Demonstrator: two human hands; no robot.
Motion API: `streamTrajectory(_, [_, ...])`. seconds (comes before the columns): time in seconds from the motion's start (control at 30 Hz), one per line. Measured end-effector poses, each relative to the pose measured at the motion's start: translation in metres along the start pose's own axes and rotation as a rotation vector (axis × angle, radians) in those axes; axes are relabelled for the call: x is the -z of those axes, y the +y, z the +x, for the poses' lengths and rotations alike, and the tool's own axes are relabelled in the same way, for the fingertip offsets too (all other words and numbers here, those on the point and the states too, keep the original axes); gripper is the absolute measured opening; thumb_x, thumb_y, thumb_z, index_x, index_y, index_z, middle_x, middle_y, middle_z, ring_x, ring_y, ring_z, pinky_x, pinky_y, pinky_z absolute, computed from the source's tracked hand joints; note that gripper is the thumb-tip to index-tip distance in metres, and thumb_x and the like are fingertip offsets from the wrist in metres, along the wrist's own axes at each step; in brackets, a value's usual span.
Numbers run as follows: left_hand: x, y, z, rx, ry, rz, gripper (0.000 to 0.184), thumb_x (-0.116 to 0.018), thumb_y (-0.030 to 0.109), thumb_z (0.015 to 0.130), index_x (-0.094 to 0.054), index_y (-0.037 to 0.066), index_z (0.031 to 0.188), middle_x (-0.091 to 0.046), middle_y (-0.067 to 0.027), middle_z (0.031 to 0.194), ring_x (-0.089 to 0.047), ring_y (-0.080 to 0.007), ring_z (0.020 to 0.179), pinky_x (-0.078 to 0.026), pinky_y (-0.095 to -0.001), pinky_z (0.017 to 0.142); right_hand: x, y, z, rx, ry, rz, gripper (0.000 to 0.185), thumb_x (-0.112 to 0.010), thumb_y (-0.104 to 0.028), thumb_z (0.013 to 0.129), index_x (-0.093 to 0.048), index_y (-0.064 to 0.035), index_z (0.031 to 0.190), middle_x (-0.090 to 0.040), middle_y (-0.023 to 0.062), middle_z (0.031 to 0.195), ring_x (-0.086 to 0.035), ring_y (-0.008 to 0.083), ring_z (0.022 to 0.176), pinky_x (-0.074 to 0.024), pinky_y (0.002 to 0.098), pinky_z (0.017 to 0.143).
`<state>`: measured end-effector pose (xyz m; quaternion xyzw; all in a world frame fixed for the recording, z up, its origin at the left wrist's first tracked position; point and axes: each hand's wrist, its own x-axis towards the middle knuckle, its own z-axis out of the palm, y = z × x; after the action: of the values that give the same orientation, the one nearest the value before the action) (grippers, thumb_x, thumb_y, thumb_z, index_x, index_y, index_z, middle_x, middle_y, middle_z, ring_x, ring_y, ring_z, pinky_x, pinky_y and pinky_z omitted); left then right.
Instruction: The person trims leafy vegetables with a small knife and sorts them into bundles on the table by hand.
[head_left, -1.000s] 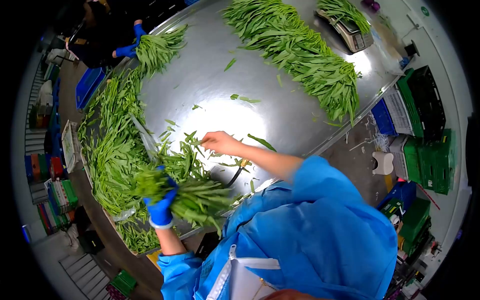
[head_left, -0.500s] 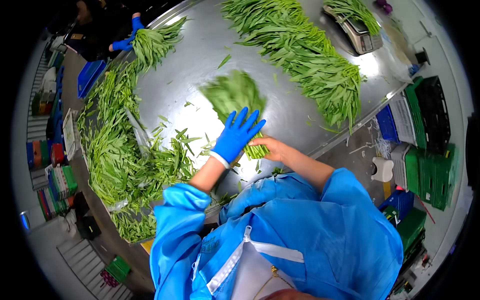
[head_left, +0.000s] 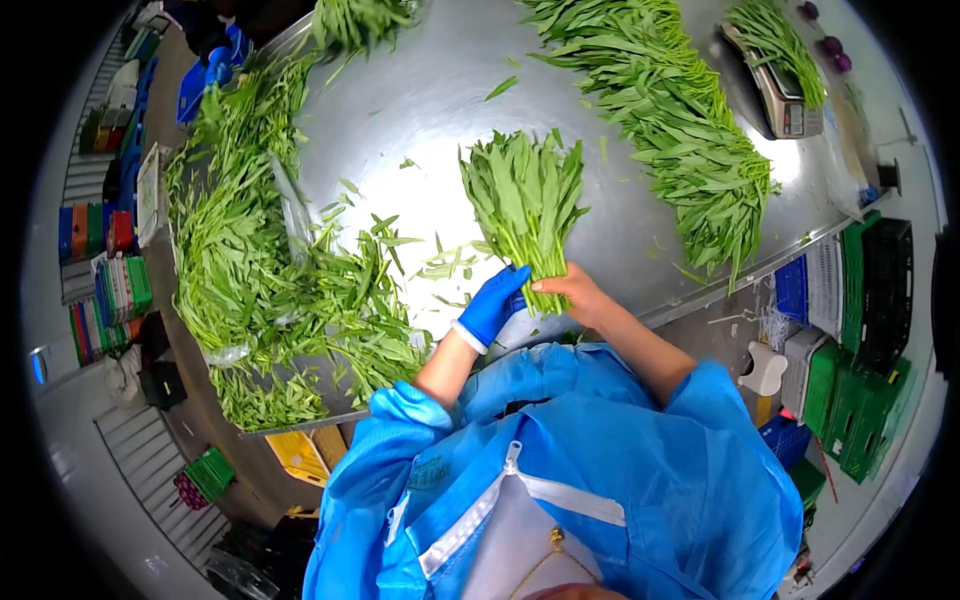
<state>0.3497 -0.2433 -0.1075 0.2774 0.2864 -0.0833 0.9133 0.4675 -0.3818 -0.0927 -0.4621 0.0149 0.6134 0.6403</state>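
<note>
A bunch of leafy greens (head_left: 527,195) is held upright over the near part of the metal table (head_left: 380,110), leaves pointing away from me and stems toward me. My left hand (head_left: 493,308), in a blue glove, grips the stems from the left. On the right side of the same stems, my bare right hand (head_left: 575,292) is closed with its thumb across them. Loose leaves and cut bits (head_left: 448,262) lie on the table just left of the bunch.
A large heap of loose greens (head_left: 235,230) covers the table's left side. Bunched greens in a long row (head_left: 690,140) lie at the right. Beyond them, a scale (head_left: 775,85) bears more greens. A co-worker's blue-gloved hand (head_left: 218,68) shows at the far left. Green crates (head_left: 850,400) stand at right.
My left hand went from spread flat over the bunch to gripping its stems. The bunch now stands straighter and is no longer blurred. The view has shifted, and the co-worker's hands have moved.
</note>
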Motion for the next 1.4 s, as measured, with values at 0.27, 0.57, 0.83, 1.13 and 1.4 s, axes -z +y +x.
streamTrajectory(0.27, [0.013, 0.01, -0.003, -0.272, 0.236, 0.496, 0.023, -0.062, 0.017, 0.09, -0.063, 0.003, 0.109, -0.061, 0.0009, 0.087, -0.053, -0.0069, 0.073, -0.045, -0.0226, 0.067, -0.007, -0.012, -0.006, -0.011, -0.037, 0.046, 0.046, -0.07, -0.005, 0.076, -0.054, -0.0029, 0.119, -0.064, 0.0088, 0.102, -0.063, 0.0181, 0.088, -0.0515, 0.0331, 0.079])
streamTrajectory(0.57, [0.049, 0.045, -0.004, -0.524, 0.5, 0.542, 0.017, -0.065, 0.01, 0.085, -0.068, 0.003, 0.099, -0.067, -0.0044, 0.08, -0.06, -0.0115, 0.071, -0.049, -0.0251, 0.066, 0.01, -0.038, -0.03, 0.165, 0.092, -0.23, 0.04, -0.069, -0.003, 0.071, -0.056, 0.0009, 0.109, -0.064, 0.0103, 0.092, -0.064, 0.0209, 0.078, -0.0526, 0.0328, 0.071])
streamTrajectory(0.83, [0.103, 0.091, -0.051, -0.846, 0.984, 0.999, 0.071, -0.078, 0.014, 0.074, -0.046, 0.004, 0.136, -0.057, -0.0147, 0.118, -0.059, -0.0241, 0.087, -0.049, -0.0345, 0.081, 0.045, -0.054, -0.01, 0.204, 0.303, -0.061, 0.032, -0.067, -0.003, 0.073, -0.058, 0.0005, 0.103, -0.064, 0.0098, 0.09, -0.064, 0.0184, 0.075, -0.0531, 0.0319, 0.066])
streamTrajectory(1.13, [0.016, 0.039, -0.074, -0.272, -0.123, 0.481, 0.055, -0.055, 0.029, 0.094, -0.041, -0.001, 0.138, -0.057, -0.0095, 0.124, -0.057, -0.0168, 0.104, -0.045, -0.0303, 0.092, -0.07, -0.052, 0.017, 0.062, -0.183, -0.221, 0.043, -0.071, -0.003, 0.072, -0.056, -0.0009, 0.113, -0.065, 0.0087, 0.096, -0.063, 0.0173, 0.085, -0.0519, 0.0322, 0.074])
streamTrajectory(1.4, [0.031, 0.015, -0.01, -0.086, 0.17, -0.045, 0.039, -0.055, 0.015, 0.089, -0.053, -0.001, 0.125, -0.061, -0.012, 0.117, -0.059, -0.0212, 0.105, -0.045, -0.0324, 0.095, -0.047, -0.018, 0.018, -0.259, 0.042, -0.104, 0.042, -0.06, -0.024, 0.087, -0.052, -0.0035, 0.124, -0.063, 0.0077, 0.113, -0.058, 0.0177, 0.105, -0.0447, 0.0341, 0.092])
